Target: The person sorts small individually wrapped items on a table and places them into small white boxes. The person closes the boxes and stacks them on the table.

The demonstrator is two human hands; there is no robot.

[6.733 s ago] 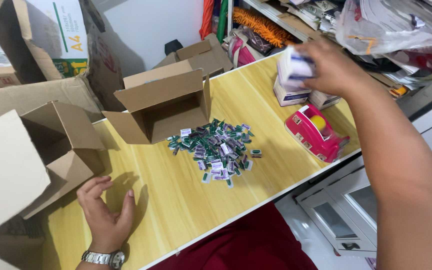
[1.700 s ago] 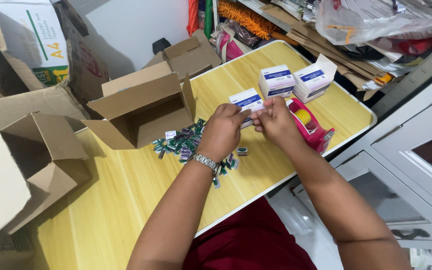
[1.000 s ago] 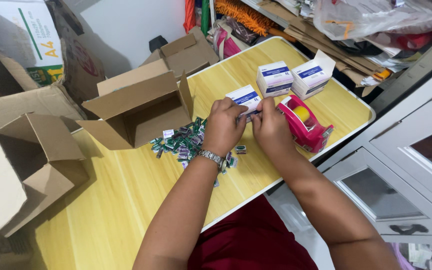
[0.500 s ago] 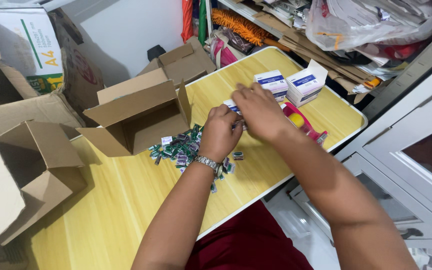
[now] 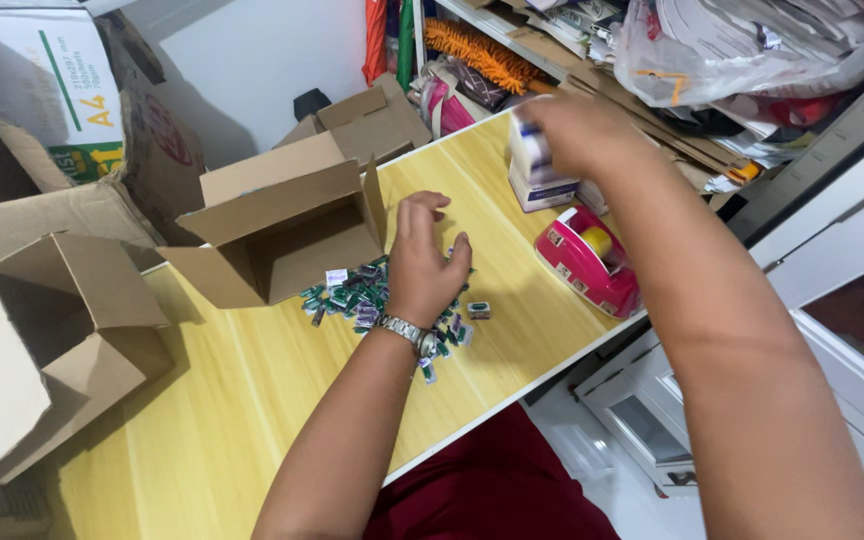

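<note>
table point(image 5: 252, 400): smooth wood-look laminate | open box point(image 5: 282, 225): matt cardboard | tape dispenser point(image 5: 587, 262): glossy plastic

The left hand point(image 5: 424, 262) lies near the middle of the frame, palm down, fingers loosely curled and slightly spread, with a metal wristwatch point(image 5: 407, 331) on the wrist and the bare forearm running down to the lower centre. The right hand point(image 5: 577, 135) is stretched to the upper right of centre, blurred, fingers closed in a grip. Its forearm crosses the right side to the lower right corner.
</note>
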